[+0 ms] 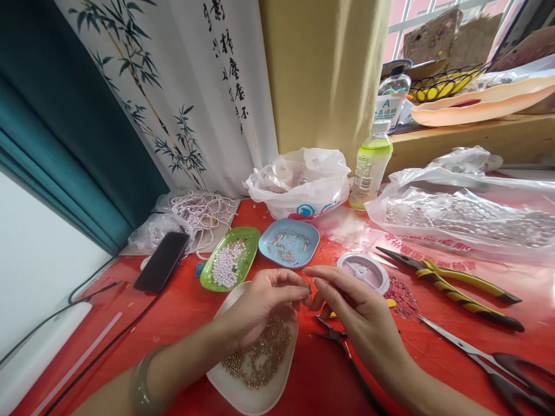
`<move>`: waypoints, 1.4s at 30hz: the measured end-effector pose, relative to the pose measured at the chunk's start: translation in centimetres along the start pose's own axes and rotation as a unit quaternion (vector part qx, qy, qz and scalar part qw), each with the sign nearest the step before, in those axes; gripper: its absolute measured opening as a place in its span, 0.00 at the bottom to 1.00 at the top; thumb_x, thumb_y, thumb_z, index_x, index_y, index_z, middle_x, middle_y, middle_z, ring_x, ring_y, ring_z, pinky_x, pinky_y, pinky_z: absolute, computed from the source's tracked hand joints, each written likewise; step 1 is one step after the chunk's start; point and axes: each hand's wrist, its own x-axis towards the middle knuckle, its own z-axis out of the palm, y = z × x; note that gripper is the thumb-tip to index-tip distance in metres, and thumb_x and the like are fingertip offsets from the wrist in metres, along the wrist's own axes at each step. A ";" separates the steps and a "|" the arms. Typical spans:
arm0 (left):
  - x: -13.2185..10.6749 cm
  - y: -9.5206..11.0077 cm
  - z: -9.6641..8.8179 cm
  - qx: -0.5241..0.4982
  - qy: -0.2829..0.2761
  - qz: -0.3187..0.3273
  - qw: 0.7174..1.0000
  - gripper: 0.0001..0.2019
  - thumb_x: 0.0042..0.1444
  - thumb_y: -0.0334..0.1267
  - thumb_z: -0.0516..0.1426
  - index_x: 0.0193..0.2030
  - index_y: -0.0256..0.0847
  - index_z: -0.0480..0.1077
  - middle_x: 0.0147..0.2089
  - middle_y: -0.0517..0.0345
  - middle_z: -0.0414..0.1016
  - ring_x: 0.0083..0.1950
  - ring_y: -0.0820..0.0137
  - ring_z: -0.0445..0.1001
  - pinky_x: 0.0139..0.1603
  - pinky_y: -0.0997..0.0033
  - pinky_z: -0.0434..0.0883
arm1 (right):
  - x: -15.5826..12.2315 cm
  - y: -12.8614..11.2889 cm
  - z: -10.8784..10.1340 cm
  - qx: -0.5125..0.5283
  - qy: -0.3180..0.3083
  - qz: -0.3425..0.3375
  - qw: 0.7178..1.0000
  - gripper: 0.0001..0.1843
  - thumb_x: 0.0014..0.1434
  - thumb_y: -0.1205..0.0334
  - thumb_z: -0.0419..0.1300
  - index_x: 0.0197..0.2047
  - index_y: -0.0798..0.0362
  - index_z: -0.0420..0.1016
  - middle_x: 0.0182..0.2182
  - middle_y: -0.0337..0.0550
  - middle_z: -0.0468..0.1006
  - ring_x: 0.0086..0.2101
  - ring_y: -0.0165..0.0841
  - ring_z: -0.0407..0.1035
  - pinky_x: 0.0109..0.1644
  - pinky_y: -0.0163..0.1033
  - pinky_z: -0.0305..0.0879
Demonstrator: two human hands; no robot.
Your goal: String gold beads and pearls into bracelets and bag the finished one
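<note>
My left hand [271, 297] is above the white dish [254, 398], thumb and forefinger pinched at a tiny gold-coloured piece [309, 289]. Close against those fingertips, my right hand [362, 309] has its fingers bent inward; anything between them is too small or hidden to name. Loose gold beads [260, 361] lie in the white dish, partly covered by my left hand and forearm. Under my right hand are small dark-handled pliers [336, 335], partly hidden. Behind my hands stand a green dish [250, 237] with pearl-like beads [228, 264] and a blue dish [313, 231] with small metal bits [286, 245].
To the right lie yellow-and-black long-nose pliers [455, 280], scissors [481, 355], a spool [364, 271] and red bits [403, 297]. Plastic bags [299, 179] and a bottle [370, 167] stand behind. On the left are a phone [161, 263], cables and bead strands [202, 211].
</note>
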 end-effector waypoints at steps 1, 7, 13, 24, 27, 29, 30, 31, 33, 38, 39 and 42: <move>0.0 0.0 0.0 0.003 -0.002 -0.004 1.000 0.07 0.44 0.35 0.61 0.28 0.34 0.69 0.27 0.57 0.69 0.25 0.77 0.65 0.25 0.77 0.60 | 0.0 -0.1 0.0 0.003 -0.004 0.008 1.000 0.12 0.56 0.58 0.52 0.38 0.53 0.72 0.27 0.42 0.73 0.24 0.29 0.67 0.25 0.34 0.64; 0.1 -0.1 0.0 -0.003 0.014 -0.025 1.000 0.10 0.40 0.36 0.63 0.29 0.33 0.71 0.26 0.57 0.71 0.24 0.77 0.65 0.26 0.75 0.61 | 0.1 -0.2 0.0 -0.009 -0.011 0.044 0.999 0.14 0.55 0.56 0.51 0.37 0.55 0.73 0.17 0.39 0.71 0.19 0.28 0.65 0.23 0.34 0.64; 0.2 -0.1 0.0 -0.009 0.007 -0.019 1.000 0.07 0.42 0.35 0.62 0.28 0.34 0.73 0.26 0.57 0.72 0.22 0.78 0.65 0.27 0.75 0.61 | 0.0 0.2 0.0 -0.046 -0.015 0.015 0.999 0.11 0.58 0.58 0.49 0.35 0.54 0.70 0.23 0.41 0.74 0.23 0.29 0.68 0.26 0.34 0.66; 0.0 0.1 0.0 -0.016 0.004 -0.025 1.000 0.05 0.42 0.34 0.62 0.27 0.34 0.73 0.25 0.59 0.70 0.25 0.78 0.64 0.27 0.77 0.61 | 0.2 0.9 -0.4 -0.254 -0.003 -0.216 0.943 0.11 0.59 0.67 0.47 0.38 0.54 0.70 0.28 0.46 0.71 0.29 0.32 0.65 0.31 0.38 0.63; 0.0 0.0 -0.1 -0.022 -0.005 -0.027 0.999 0.05 0.42 0.33 0.61 0.27 0.34 0.72 0.25 0.59 0.69 0.25 0.79 0.64 0.27 0.78 0.60 | 0.2 1.0 -0.5 -0.290 -0.017 -0.253 0.923 0.13 0.60 0.68 0.45 0.40 0.56 0.70 0.28 0.47 0.71 0.29 0.33 0.63 0.31 0.39 0.63; 0.1 0.0 -0.2 -0.024 -0.007 -0.027 0.999 0.05 0.43 0.33 0.61 0.27 0.33 0.72 0.25 0.59 0.69 0.25 0.79 0.64 0.26 0.78 0.60 | 0.3 1.2 -0.5 -0.308 -0.023 -0.273 0.911 0.13 0.60 0.70 0.45 0.42 0.57 0.69 0.29 0.48 0.71 0.29 0.32 0.62 0.31 0.39 0.63; 0.1 0.0 -0.2 -0.024 -0.008 -0.024 0.999 0.05 0.43 0.33 0.61 0.27 0.33 0.72 0.25 0.59 0.69 0.25 0.79 0.64 0.26 0.78 0.60 | 0.3 1.3 -0.5 -0.311 -0.022 -0.285 0.906 0.14 0.59 0.72 0.45 0.43 0.58 0.69 0.29 0.48 0.70 0.29 0.32 0.62 0.31 0.38 0.62; 0.1 0.1 -0.3 -0.025 -0.011 -0.021 0.999 0.05 0.43 0.33 0.61 0.28 0.33 0.72 0.25 0.58 0.69 0.25 0.79 0.64 0.26 0.78 0.60 | 0.4 1.4 -0.5 -0.313 -0.019 -0.297 0.902 0.14 0.59 0.73 0.45 0.44 0.58 0.68 0.29 0.47 0.70 0.28 0.32 0.61 0.30 0.38 0.62; 0.1 0.1 -0.3 -0.028 -0.014 -0.018 0.999 0.06 0.43 0.33 0.61 0.28 0.32 0.72 0.25 0.58 0.69 0.25 0.79 0.64 0.26 0.79 0.61 | 0.5 1.7 -0.5 -0.316 -0.012 -0.319 0.894 0.15 0.58 0.74 0.45 0.45 0.58 0.67 0.28 0.46 0.69 0.28 0.32 0.61 0.29 0.37 0.62; 0.1 0.1 -0.3 -0.034 -0.018 -0.020 0.999 0.06 0.42 0.34 0.62 0.28 0.33 0.72 0.25 0.60 0.68 0.24 0.79 0.64 0.26 0.79 0.61 | 0.5 2.1 -0.8 -0.354 -0.026 -0.353 0.866 0.13 0.59 0.74 0.46 0.44 0.62 0.67 0.29 0.48 0.69 0.28 0.32 0.59 0.29 0.37 0.60; 0.1 0.1 -0.3 -0.033 -0.021 -0.019 0.999 0.06 0.42 0.34 0.62 0.28 0.33 0.72 0.25 0.60 0.68 0.24 0.80 0.64 0.26 0.79 0.61 | 0.5 2.0 -0.9 -0.362 -0.028 -0.361 0.859 0.13 0.60 0.74 0.45 0.43 0.63 0.68 0.29 0.48 0.69 0.28 0.32 0.59 0.29 0.37 0.60; 0.1 0.1 -0.3 -0.033 -0.025 -0.018 0.999 0.05 0.43 0.33 0.61 0.28 0.33 0.72 0.25 0.60 0.69 0.24 0.80 0.64 0.26 0.79 0.62 | 0.4 1.5 -1.2 -0.394 -0.034 -0.385 0.834 0.15 0.61 0.71 0.42 0.42 0.64 0.68 0.28 0.49 0.69 0.28 0.33 0.59 0.28 0.38 0.60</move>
